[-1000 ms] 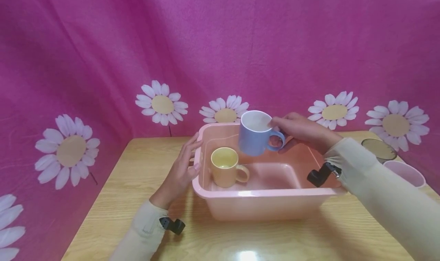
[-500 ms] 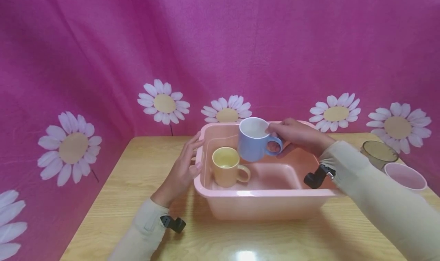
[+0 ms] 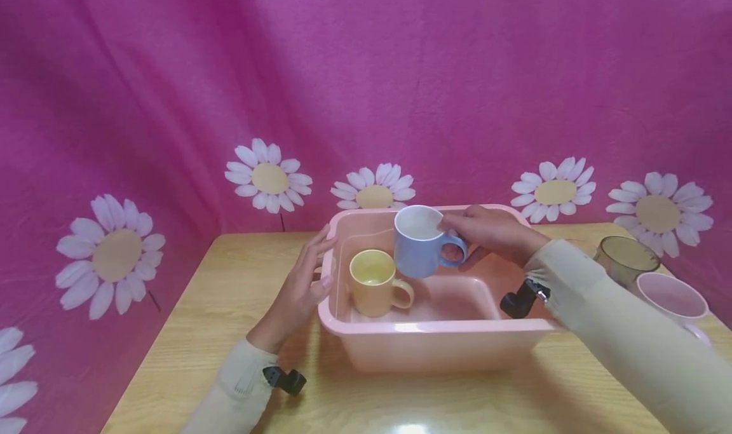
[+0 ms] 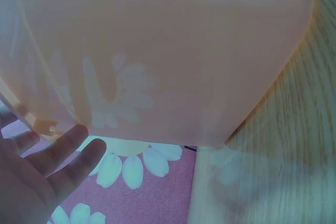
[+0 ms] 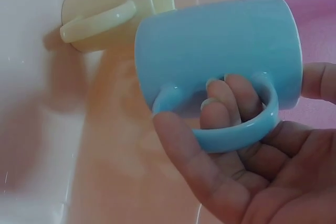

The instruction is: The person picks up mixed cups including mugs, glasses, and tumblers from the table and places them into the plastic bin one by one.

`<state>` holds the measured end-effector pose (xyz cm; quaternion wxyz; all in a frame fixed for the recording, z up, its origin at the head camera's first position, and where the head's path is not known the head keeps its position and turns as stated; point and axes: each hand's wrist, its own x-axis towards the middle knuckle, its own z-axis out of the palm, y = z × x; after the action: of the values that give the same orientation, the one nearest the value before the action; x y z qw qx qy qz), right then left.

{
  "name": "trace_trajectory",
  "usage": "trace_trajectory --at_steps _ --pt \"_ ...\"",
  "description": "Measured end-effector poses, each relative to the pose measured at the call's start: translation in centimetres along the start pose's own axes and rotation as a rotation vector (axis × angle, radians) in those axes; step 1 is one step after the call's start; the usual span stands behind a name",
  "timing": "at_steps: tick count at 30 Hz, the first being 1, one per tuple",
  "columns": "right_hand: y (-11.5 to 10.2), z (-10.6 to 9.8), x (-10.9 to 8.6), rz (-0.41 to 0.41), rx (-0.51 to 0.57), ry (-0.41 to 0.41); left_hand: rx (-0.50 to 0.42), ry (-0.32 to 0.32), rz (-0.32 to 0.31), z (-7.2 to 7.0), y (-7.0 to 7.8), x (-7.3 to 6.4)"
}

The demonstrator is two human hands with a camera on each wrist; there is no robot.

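Observation:
My right hand (image 3: 486, 230) holds a blue mug (image 3: 417, 250) with a white inside, upright over the back part of a pink plastic basin (image 3: 446, 345). In the right wrist view several fingers (image 5: 220, 95) pass through the loop of the blue mug (image 5: 226, 40), and the thumb lies at its rim. A yellow mug (image 3: 373, 291) stands in the basin's left end, its handle facing right. Against the basin's left side rests my left hand (image 3: 294, 297), its fingers stretched along the rim. The left wrist view has those fingers (image 4: 73, 171) beside the basin's outer wall (image 4: 184, 66).
On the wooden table (image 3: 229, 294), right of the basin, stand a brownish see-through cup (image 3: 626, 262) and a pink mug (image 3: 671, 294), close behind my right sleeve. A magenta cloth (image 3: 366, 72) with printed daisies hangs behind and to the left.
The blue mug in my right hand has moved down and slightly left, lower into the basin and nearer the yellow mug. My left hand keeps its place at the basin's side.

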<state>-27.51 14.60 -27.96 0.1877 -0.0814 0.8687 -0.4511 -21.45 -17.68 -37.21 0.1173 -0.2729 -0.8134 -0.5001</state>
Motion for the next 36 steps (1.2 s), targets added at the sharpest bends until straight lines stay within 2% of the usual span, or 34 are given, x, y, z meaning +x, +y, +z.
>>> trace_trajectory --at_steps 6,15,25,36 --pt "0.2 0.0 -0.1 -0.032 0.002 -0.024 0.000 0.025 0.065 0.0 -0.4 -0.1" --pt "0.7 0.4 -0.2 -0.045 -0.036 -0.065 -0.001 0.014 0.032 0.2 -0.4 -0.3" --pt "1.0 0.4 -0.3 -0.071 -0.042 -0.097 0.007 0.027 0.049 0.2 -0.5 -0.4" --pt "1.3 0.7 -0.1 -0.043 -0.059 -0.138 0.008 0.025 0.038 0.2 -0.3 -0.2"
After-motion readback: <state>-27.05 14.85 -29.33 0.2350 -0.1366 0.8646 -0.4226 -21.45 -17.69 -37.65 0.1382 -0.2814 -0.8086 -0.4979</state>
